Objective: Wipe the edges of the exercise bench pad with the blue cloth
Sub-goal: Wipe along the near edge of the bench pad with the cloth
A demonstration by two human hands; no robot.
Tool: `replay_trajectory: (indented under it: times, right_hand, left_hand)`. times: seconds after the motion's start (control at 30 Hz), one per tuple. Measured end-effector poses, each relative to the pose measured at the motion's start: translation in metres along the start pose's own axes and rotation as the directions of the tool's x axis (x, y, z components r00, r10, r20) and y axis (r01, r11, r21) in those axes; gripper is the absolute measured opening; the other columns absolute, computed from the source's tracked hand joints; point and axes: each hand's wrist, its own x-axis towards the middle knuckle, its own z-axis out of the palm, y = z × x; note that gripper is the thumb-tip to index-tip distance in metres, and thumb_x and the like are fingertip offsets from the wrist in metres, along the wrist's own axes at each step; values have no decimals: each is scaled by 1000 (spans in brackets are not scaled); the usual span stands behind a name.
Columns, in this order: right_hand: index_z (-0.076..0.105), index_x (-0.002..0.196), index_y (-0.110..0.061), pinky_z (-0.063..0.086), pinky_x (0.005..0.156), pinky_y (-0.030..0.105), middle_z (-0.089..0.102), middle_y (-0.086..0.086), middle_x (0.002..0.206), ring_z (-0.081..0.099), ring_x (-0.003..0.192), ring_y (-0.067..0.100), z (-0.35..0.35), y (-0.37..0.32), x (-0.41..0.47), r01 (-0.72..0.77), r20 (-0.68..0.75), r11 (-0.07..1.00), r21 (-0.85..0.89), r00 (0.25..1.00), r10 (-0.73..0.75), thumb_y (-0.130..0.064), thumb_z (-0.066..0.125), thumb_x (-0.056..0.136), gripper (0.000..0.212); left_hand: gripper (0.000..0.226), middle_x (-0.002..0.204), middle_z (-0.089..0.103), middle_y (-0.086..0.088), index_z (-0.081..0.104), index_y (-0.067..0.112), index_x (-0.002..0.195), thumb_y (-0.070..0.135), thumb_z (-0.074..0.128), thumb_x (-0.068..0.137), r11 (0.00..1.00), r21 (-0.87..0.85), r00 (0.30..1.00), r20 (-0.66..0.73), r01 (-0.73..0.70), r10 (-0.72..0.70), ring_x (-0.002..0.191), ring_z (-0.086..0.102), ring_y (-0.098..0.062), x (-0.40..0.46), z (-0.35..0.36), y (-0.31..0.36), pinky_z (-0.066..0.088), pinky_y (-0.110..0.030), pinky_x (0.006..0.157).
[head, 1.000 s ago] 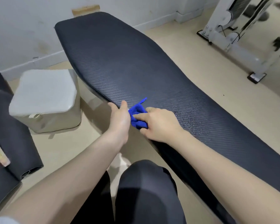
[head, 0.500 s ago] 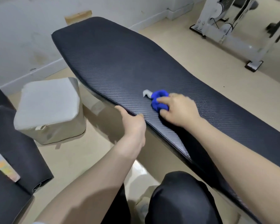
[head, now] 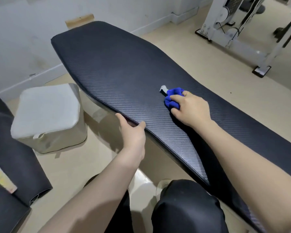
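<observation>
The black, carbon-weave exercise bench pad (head: 118, 64) runs from the far left corner toward the lower right. My right hand (head: 190, 109) presses a bunched blue cloth (head: 172, 97) flat on the pad's top surface, near its middle, with a small grey tag sticking out at the cloth's far end. My left hand (head: 133, 133) grips the pad's near left edge, thumb on top and fingers curled under the rim. The two hands are about a hand's width apart.
A grey padded box (head: 49, 116) stands on the floor left of the bench. Rolled black mats (head: 10, 148) lie at the far left. A white machine frame (head: 242, 36) stands at the back right. My dark-trousered knees (head: 188, 207) are under the bench's near edge.
My right hand has carried the blue cloth from the pad's left edge onto the top surface, toward the middle. My left hand stays on the left edge.
</observation>
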Motion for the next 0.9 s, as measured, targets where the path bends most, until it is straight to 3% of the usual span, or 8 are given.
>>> replay_trajectory:
  times: [0.1,0.2,0.33,0.5,0.6,0.7,0.8,0.9]
  right_hand:
    - [58,118,-28,43,75,34,57,8,118,57,102,34,0,5,32,-154,18,988,23,988,154,-29,48,85,34]
    - [58,115,-28,45,77,35,56,7,117,57,102,32,-9,-4,15,-38,100,999,2,994,38,-32,49,84,32]
    - [51,120,-34,44,70,32,55,4,113,59,101,29,-10,-7,-23,195,145,980,-42,972,-187,-38,50,84,36]
    - [58,115,-28,47,78,36,58,12,114,58,103,34,-7,41,47,-98,58,994,-37,993,100,-29,50,85,31]
    - [60,116,-25,46,79,36,59,14,115,57,103,36,-8,49,63,-225,41,974,8,974,224,-25,49,84,33]
    - [59,115,-28,47,77,35,59,10,113,58,102,33,-8,34,36,-64,63,998,-22,996,66,-30,51,83,33]
    - [57,115,-31,47,76,35,57,6,113,58,103,31,-8,37,16,71,95,997,7,993,-72,-33,53,82,33]
    - [60,113,-30,47,77,36,60,11,113,59,101,35,-7,67,54,-117,37,993,-26,992,118,-27,51,82,33]
  left_hand:
    - [89,158,-3,2,-3,15,152,18,60,89,906,378,977,-23,-189,213,146,5,-24,-7,-12,-2,9,-31,116]
    - [88,156,3,-3,7,15,151,27,64,85,617,637,877,225,-462,424,143,2,-22,-14,-12,5,8,-35,116]
    - [77,147,23,2,25,33,147,44,64,82,275,736,766,490,-619,416,136,18,-20,-1,3,19,16,-36,111]
    - [66,130,41,-6,51,36,132,64,59,73,-46,755,650,592,-654,476,118,37,-26,21,11,21,29,-44,100]
    - [60,108,54,-9,69,30,108,66,42,69,-119,745,553,583,-657,595,98,38,-22,28,17,10,40,-47,85]
    - [51,110,44,-3,73,33,98,64,41,71,-172,735,509,598,-656,619,98,36,-22,31,22,-1,24,-38,85]
    - [42,105,60,-7,75,31,90,56,44,75,-154,742,499,574,-652,649,99,37,-23,32,27,-8,22,-37,84]
    - [37,100,64,-9,76,29,89,49,46,79,-154,743,463,550,-651,695,99,37,-23,34,29,-10,22,-37,84]
